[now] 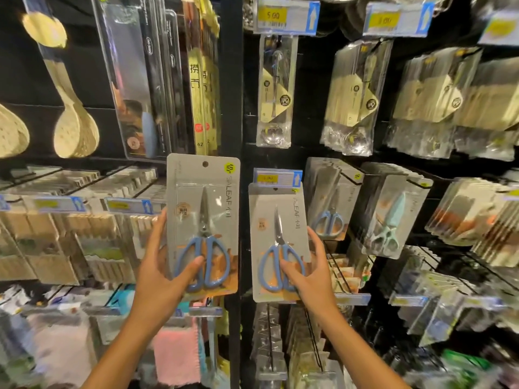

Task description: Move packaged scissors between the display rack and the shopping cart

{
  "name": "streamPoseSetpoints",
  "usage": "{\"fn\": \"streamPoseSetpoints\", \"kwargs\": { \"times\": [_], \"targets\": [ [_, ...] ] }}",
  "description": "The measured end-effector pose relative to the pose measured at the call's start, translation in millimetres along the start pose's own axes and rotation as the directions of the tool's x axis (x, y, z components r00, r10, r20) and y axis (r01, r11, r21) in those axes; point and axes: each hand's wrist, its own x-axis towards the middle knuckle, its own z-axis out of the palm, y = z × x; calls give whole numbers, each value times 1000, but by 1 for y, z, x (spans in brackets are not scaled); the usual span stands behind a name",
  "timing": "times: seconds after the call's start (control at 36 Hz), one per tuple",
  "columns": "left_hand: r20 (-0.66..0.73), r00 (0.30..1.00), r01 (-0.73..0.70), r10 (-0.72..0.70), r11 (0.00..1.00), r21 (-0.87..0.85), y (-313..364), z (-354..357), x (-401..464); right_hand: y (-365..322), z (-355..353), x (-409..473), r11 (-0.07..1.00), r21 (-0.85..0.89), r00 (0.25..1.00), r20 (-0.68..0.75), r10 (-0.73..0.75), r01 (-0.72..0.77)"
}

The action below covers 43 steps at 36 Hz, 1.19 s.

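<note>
left hand [160,279] gripping scissors pack [202,220], right hand [310,272] gripping another, seemingly racked

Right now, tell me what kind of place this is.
Probably a housewares shop aisle: yellow price tags on a display rack, rows of carded scissors, bagged spoons.

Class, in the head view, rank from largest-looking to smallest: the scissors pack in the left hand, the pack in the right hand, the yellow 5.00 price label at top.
1. Left-hand scissors pack
2. Right-hand scissors pack, possibly only farther away
3. Yellow price label
</note>
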Motion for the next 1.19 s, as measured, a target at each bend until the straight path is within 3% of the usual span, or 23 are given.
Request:
{"fn": "streamPoseSetpoints", "kwargs": {
  "times": [0.61,0.78,0.92,1.19],
  "targets": [
    [43,999,-29,32,998,-62,-6,1,13,36,16,35,999,10,997,-67,-33,34],
    [47,998,-37,40,998,-57,-9,3,15,45,16,48,1000,18,1000,-17,-15,16],
    [48,998,-48,51,997,-60,-9,4,17,48,19,64,998,-61,1000,10,-12,13],
    [48,997,-63,62,998,19,-10,8,23,64,32,121,903,-418,994,-7,108,-101]
  ]
}}
